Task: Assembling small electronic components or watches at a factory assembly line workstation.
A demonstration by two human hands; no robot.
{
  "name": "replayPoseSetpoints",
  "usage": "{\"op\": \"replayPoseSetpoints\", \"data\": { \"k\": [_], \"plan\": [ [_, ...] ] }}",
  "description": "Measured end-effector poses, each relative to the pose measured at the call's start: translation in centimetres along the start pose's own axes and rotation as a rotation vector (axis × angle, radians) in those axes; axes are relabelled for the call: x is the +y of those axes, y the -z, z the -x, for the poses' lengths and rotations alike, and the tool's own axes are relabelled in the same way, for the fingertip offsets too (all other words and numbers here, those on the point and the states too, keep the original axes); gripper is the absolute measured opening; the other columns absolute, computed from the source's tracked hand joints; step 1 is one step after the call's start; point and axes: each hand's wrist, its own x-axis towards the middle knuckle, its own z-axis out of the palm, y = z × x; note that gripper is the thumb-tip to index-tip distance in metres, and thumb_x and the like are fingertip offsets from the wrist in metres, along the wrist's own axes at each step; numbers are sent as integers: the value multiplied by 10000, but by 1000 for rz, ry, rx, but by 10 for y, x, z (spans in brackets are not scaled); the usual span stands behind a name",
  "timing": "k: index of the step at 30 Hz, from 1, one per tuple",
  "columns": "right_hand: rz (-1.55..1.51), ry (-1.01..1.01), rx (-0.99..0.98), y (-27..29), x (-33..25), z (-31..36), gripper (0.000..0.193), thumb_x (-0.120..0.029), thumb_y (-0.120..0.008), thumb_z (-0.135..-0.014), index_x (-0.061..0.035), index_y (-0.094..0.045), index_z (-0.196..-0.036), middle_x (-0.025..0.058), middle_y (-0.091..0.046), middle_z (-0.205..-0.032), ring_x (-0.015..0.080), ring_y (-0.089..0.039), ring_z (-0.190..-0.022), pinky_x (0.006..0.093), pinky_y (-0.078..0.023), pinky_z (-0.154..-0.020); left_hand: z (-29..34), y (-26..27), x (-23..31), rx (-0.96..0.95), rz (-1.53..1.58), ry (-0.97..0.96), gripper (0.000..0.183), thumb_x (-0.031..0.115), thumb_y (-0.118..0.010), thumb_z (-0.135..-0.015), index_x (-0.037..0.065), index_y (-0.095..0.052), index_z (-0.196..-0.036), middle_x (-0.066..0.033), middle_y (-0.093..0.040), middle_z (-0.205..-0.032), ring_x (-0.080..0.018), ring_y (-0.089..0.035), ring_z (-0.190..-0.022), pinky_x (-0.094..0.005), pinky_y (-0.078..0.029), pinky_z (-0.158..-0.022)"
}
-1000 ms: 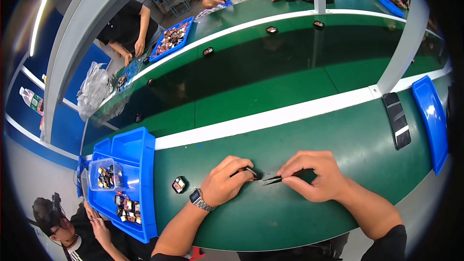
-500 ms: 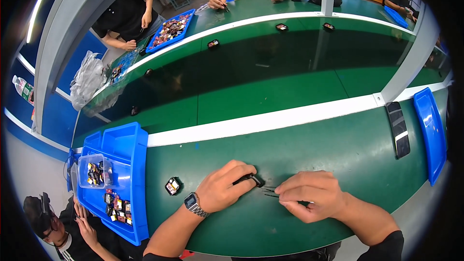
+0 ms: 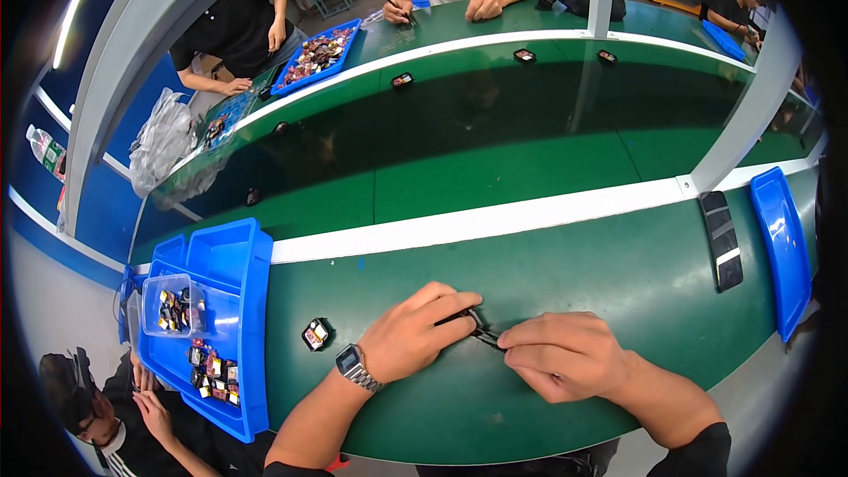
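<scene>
My left hand [image 3: 417,334], with a metal-banded watch on its wrist, grips a small black part [image 3: 466,314] against the green table [image 3: 548,274]. The fingers hide much of that part, so its exact kind is unclear. Dark thin tweezers [image 3: 488,337] are pinched in my right hand [image 3: 564,353]. Their tips touch or nearly touch the black part's right end. Left of my left wrist lies a small black angular device module [image 3: 315,334] with a white and yellow face, apart from both hands.
At left stands a large blue tray [image 3: 252,336] with a clear tub [image 3: 196,318] and several small modules. A dark phone [image 3: 723,238] and a blue tray [image 3: 782,247] lie at the right. A white-edged divider [image 3: 477,226] borders a belt carrying several modules; co-workers sit around.
The tweezers in my right hand have moved left, and their tips have come to the black part. My left hand keeps its grip; the view has shifted slightly.
</scene>
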Motion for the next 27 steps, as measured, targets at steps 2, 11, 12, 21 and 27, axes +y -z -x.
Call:
{"op": "replayPoseSetpoints", "data": {
  "k": [2,11,12,21,27],
  "plan": [
    [-6,-2,-8,2,-1,-2,171,26,-735,-692,-66,-680,-825,48,-692,-914,158,-652,-653,265,-519,-508,2,-1,-2,-25,28,17,253,-32,-642,-777,97,-670,-993,-9,-628,-1250,-222,-621,-980,-315,-576,-701],
    [-133,-211,40,7,11,0,148,30,-724,-732,-53,-665,-839,61,-695,-840,167,-641,-626,258,-515,-524,0,-8,-8,14,176,47,325,32,-775,-730,85,-717,-1045,-81,-595,-1373,-286,-617,-1024,-379,-526,-871],
    [-174,-275,65,8,14,0,139,35,-719,-747,-50,-664,-843,64,-695,-832,164,-643,-628,258,-515,-528,1,-6,-8,15,175,46,325,32,-775,-730,85,-717,-1045,-81,-595,-1373,-286,-617,-1024,-379,-526,-871],
    [-257,-367,6,12,21,-2,113,24,-729,-782,-23,-684,-875,81,-695,-868,180,-655,-709,274,-526,-607,0,-7,-3,15,121,179,620,120,-825,-720,93,-620,-1304,-105,-607,-1252,-301,-576,-1046,-382,-505,-884],
    [-266,-317,-16,10,24,1,110,24,-727,-786,-27,-690,-876,80,-694,-880,195,-658,-723,287,-530,-626,-3,-2,-2,-157,98,205,656,211,-869,-676,64,-630,-1269,-93,-611,-1136,-293,-567,-981,-373,-494,-850]
  ]
}}
